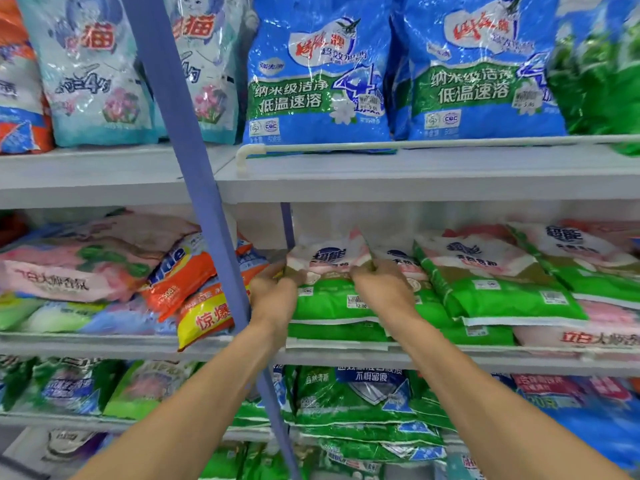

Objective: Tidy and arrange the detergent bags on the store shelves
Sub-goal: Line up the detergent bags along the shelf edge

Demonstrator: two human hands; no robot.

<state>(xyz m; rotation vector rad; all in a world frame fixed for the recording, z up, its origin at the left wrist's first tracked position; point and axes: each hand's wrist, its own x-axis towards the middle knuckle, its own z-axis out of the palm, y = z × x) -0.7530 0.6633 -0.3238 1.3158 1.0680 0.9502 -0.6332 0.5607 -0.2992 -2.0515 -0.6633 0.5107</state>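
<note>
A green and white detergent bag lies flat on top of a stack of like bags on the middle shelf, just right of the blue upright post. My left hand grips the bag's left edge. My right hand grips its right side, fingers curled over the top. A second stack of the same green bags lies tilted right beside it. Further right, one more green bag leans over pink bags.
A slanted blue post crosses in front of the shelves. Orange and yellow bags and pink bags lie jumbled left of it. Blue bags stand upright on the upper shelf behind a white rail. Green bags fill the lower shelf.
</note>
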